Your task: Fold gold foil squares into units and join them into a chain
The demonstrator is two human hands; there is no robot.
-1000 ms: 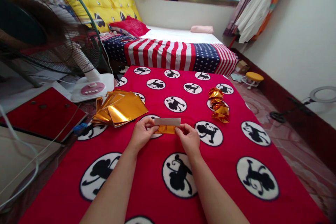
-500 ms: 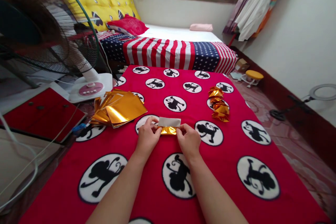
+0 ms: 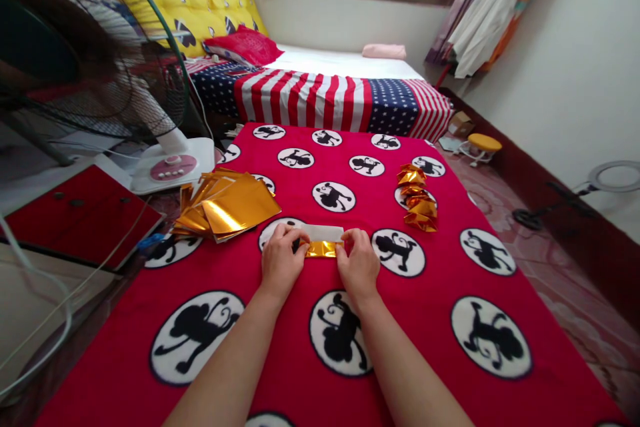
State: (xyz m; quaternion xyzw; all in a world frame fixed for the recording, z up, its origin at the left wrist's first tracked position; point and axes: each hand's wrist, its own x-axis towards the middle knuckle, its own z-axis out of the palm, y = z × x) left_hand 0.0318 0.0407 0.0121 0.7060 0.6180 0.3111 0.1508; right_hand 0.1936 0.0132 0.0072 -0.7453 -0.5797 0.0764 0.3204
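A partly folded sheet of gold foil paper (image 3: pixel 321 249) lies on the red cloth, its gold strip toward me and its pale back showing along the far edge. My left hand (image 3: pixel 284 257) pinches the left end between thumb and fingers. At the right end, my right hand (image 3: pixel 358 260) grips the same paper with thumb and curled fingers. To the left of my hands is a loose stack of gold foil sheets (image 3: pixel 240 203). Over on the right stand several folded gold foil pieces (image 3: pixel 420 203) in a row.
The red cloth (image 3: pixel 420 360) with monkey prints covers the surface under my hands. A running fan (image 3: pixel 173 160) stands at the left beside a red-fronted cabinet (image 3: pixel 80 213). Beyond lies a bed (image 3: pixel 320 103); a yellow stool (image 3: pixel 484 142) sits on the floor at right.
The fingers of both hands have shifted slightly at the paper's ends, the right ones lifting toward its far edge. The paper stays in place, its gold strip looking flatter.
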